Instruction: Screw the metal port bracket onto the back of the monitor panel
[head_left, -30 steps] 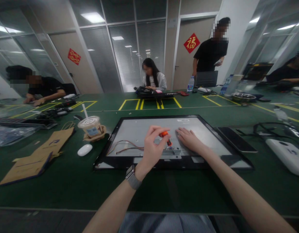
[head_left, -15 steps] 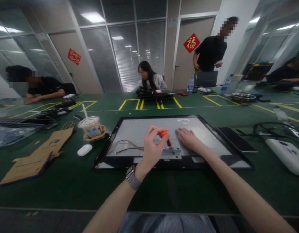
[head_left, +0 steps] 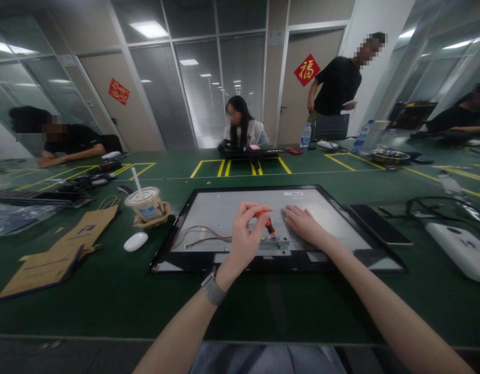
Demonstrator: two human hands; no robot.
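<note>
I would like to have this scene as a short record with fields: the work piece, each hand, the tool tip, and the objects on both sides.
Work piece: large flat grey panel with black frame, lying on a green table
Left hand: pinches a small orange-and-black screwdriver, tilted, tip downward
Right hand: spread flat on the panel
Tool tip: at a silver metal bracket; exact contact too small to tell
Left of panel: clear plastic cup with white straw; white oval mouse-like object
Right of panel: flat black rectangular object

Dim, greyish light; lamps (head_left: pixel 148 29) glare in the glass (head_left: pixel 193 21), shadow darkens the near bench (head_left: pixel 240 298), outer edges look stretched and blurred.
</note>
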